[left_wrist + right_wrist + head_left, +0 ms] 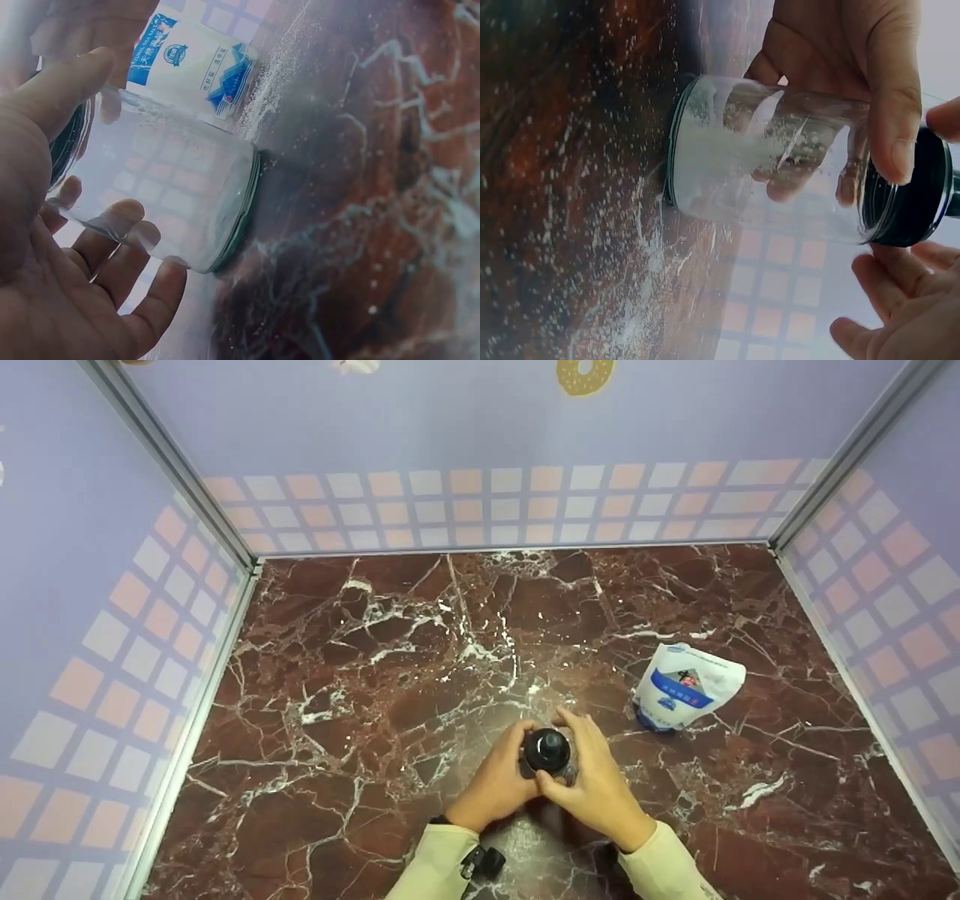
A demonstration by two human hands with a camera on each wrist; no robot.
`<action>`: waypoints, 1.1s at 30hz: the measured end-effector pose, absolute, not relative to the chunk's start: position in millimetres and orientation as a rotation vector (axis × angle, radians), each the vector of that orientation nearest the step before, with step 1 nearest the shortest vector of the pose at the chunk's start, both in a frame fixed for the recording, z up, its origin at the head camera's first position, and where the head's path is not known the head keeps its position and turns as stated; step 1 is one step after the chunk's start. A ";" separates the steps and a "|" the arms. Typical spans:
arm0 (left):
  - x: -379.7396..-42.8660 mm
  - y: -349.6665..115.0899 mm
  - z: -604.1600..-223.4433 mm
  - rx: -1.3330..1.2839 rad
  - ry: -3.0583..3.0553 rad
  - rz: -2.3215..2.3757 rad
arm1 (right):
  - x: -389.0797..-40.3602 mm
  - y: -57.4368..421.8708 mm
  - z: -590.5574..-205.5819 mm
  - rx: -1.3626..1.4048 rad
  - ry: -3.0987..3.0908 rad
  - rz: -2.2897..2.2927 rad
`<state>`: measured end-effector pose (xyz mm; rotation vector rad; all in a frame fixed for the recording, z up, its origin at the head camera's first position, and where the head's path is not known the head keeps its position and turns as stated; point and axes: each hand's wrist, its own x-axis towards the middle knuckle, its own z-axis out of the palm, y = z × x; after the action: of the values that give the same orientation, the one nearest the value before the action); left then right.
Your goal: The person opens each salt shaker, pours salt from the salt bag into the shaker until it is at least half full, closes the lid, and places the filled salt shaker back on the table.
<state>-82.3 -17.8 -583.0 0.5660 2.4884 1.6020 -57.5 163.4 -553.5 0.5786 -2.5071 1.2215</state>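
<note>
A clear glass jar with a black lid stands upright on the marbled tabletop. A short knob tops the lid. Some white granules lie inside the jar. My left hand grips the glass from the left, its thumb high up near the lid and its fingers curled around the far side. From the right, my right hand holds the lid between its thumb and fingers. To the right of the jar stands a white and blue salt bag, labelled sea salt in the left wrist view.
White grains are scattered over the dark red tabletop, mostly beyond the jar. Purple panels with pink and white squares enclose the back and both sides. A dark wrist device sits at the left sleeve.
</note>
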 end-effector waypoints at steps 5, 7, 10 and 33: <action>-83.4 -17.4 -586.9 0.607 2.499 1.606 | -57.6 159.9 -552.5 0.477 -2.551 1.210; -83.3 -16.9 -587.6 0.592 2.491 1.605 | -57.2 159.1 -552.2 0.451 -2.565 1.204; -82.9 -16.7 -587.6 0.550 2.477 1.601 | -55.8 158.6 -552.6 0.441 -2.571 1.220; -79.2 -16.2 -581.9 0.493 2.442 1.596 | -45.4 201.1 -554.5 0.482 -2.334 1.309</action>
<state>-79.2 -16.2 -581.9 0.4932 2.4419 1.5961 -45.4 201.1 -554.5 0.4822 -2.3336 1.3091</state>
